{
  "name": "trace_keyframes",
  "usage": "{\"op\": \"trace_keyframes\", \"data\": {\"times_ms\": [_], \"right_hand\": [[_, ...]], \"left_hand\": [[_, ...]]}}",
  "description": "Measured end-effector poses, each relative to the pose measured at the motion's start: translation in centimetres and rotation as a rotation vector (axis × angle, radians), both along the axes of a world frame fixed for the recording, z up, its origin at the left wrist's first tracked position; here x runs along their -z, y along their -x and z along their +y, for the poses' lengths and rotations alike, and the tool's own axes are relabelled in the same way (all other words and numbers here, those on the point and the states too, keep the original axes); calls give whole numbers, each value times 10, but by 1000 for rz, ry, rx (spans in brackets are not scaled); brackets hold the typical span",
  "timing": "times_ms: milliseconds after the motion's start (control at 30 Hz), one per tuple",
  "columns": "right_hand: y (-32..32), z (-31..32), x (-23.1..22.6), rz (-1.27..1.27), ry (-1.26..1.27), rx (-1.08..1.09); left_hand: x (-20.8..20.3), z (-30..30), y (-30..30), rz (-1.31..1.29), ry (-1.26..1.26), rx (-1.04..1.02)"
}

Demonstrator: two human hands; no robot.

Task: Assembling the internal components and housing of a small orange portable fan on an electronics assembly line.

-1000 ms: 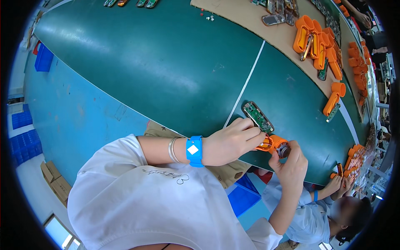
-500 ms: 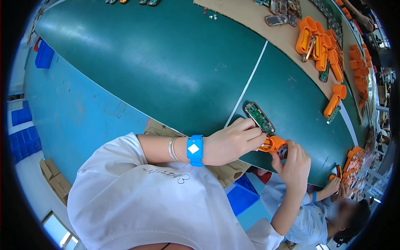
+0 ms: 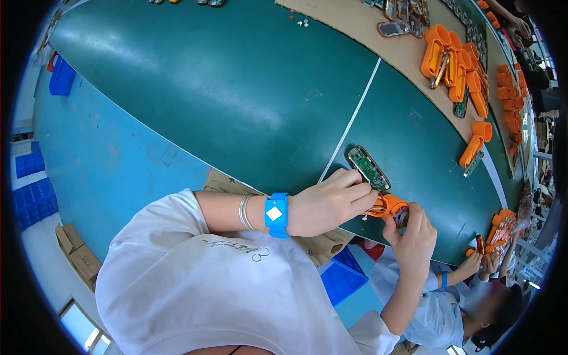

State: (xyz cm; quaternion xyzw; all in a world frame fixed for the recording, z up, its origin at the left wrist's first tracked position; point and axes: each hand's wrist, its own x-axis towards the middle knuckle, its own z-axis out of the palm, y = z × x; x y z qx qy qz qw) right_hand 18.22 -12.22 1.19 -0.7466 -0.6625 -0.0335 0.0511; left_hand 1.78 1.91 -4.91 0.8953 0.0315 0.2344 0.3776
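Note:
Between my hands, over the near edge of the green table, is an orange plastic housing (image 3: 392, 204) with a round end and a dark round part set in it. My left hand (image 3: 332, 200), with a blue band on its wrist, pinches the housing's narrow end, where thin wires show. The fingers of my right hand (image 3: 412, 235) close round its round end. A green circuit board (image 3: 368, 168) in a dark oblong shell lies on the table just beyond my left fingers. Exactly what the left fingertips pinch is partly hidden.
Orange housings (image 3: 454, 65) are heaped on a cardboard sheet (image 3: 337, 19) at the far right. One orange housing (image 3: 475, 144) lies nearer with a small board. A co-worker (image 3: 435, 313) sits at right, hands on similar parts. A blue bin (image 3: 343, 278) stands below the table edge.
My right hand has shifted slightly left and down around the housing's round end. My left hand stays nearly still. The co-worker's hands have moved a little.

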Motion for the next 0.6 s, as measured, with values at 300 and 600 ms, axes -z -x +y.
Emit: {"op": "trace_keyframes", "data": {"times_ms": [300,600], "right_hand": [[4,1,1,22,9,51],[3,-2,1,-8,-13,55]], "left_hand": [[0,0,1,-6,-3,-1],[-1,1,1,-7,2,12]]}}
